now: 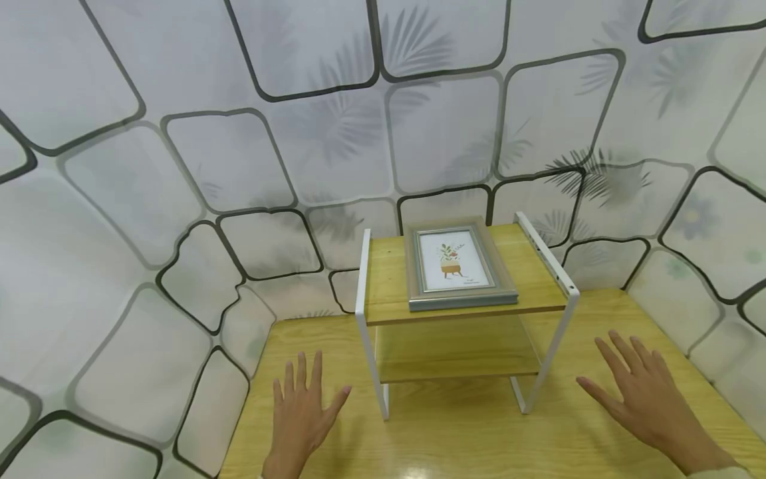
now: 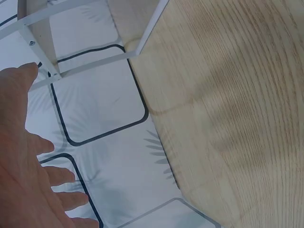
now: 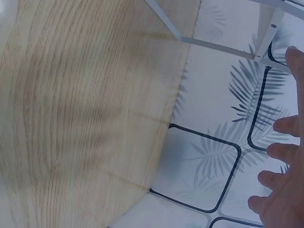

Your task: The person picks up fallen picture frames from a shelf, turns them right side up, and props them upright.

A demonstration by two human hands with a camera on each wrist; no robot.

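A small two-tier shelf with wooden boards and a white metal frame (image 1: 371, 359) stands on the wooden table. On its top board lies a picture frame (image 1: 509, 297), face up, with a potted-plant print inside. My left hand (image 1: 301, 416) hovers left of the shelf with fingers spread, holding nothing. To the right of the shelf, my right hand (image 1: 649, 396) is likewise spread and free of any object. Both wrist views show the fingers apart from the shelf's white legs (image 2: 97, 64) (image 3: 216, 46).
The wooden tabletop (image 1: 455, 439) runs beneath the shelf and both hands. Patterned fabric walls (image 1: 335, 146) with dark rounded outlines and leaf prints enclose the back, left and right sides. The shelf's lower board (image 1: 455, 349) sits below the top one.
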